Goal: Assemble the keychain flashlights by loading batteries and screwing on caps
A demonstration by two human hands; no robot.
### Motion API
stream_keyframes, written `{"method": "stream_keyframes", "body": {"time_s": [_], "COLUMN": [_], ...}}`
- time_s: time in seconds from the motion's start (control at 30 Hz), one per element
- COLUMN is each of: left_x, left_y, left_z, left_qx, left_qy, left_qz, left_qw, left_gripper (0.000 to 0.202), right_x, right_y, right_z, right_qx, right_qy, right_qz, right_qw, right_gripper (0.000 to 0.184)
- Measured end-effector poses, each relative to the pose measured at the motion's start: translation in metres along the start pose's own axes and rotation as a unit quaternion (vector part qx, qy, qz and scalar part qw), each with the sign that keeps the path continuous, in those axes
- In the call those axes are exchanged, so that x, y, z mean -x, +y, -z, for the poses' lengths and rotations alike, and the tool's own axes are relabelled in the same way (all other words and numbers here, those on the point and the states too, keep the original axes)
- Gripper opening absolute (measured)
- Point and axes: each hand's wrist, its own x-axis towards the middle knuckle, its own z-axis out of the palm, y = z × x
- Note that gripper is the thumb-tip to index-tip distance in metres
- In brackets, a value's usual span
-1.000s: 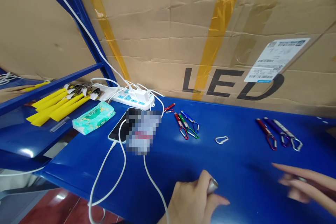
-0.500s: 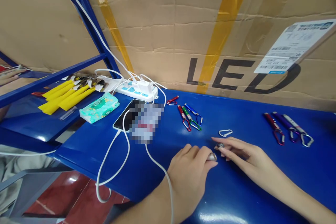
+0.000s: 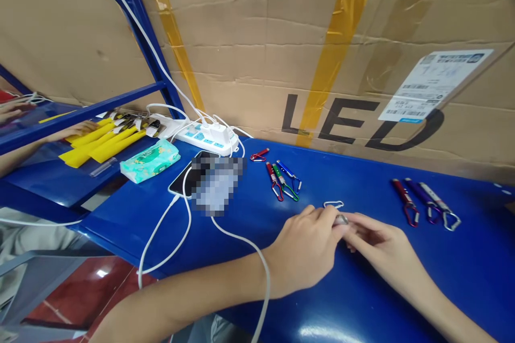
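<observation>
My left hand is closed around a silver mini flashlight tube, of which only the end shows between thumb and forefinger. My right hand meets it at that end, its fingers pinched. The small dark end piece it held a moment ago is now hidden by the fingers. Just behind the hands lies a silver carabiner clip. Farther back on the blue table are a red flashlight, a green flashlight and a blue flashlight, each with a matching clip.
At the right lie red, purple and silver flashlights. Leftward are a phone, a power strip, a tissue pack and a white cable crossing my left forearm. Another person's hand touches yellow-handled tools.
My hands have come together, the left moving right and up with the silver tube until it meets the right fingers. At the far left, another person's hand has reached onto the yellow-handled tools.
</observation>
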Motion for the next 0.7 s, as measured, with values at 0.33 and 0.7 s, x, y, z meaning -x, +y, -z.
{"method": "stream_keyframes", "body": {"time_s": [0.33, 0.7], "left_x": [0.026, 0.056], "left_y": [0.006, -0.004], "left_z": [0.012, 0.004], "left_qx": [0.068, 0.189], "left_qy": [-0.033, -0.053], "left_qz": [0.080, 0.210], "left_qw": [0.994, 0.958], "left_gripper": [0.017, 0.005], "right_x": [0.001, -0.059], "right_y": [0.000, -0.046], "right_z": [0.004, -0.063], "right_qx": [0.148, 0.268], "right_qy": [-0.051, -0.256], "right_qz": [0.081, 0.250], "right_qw": [0.984, 0.895], "right_gripper": [0.029, 0.025]}}
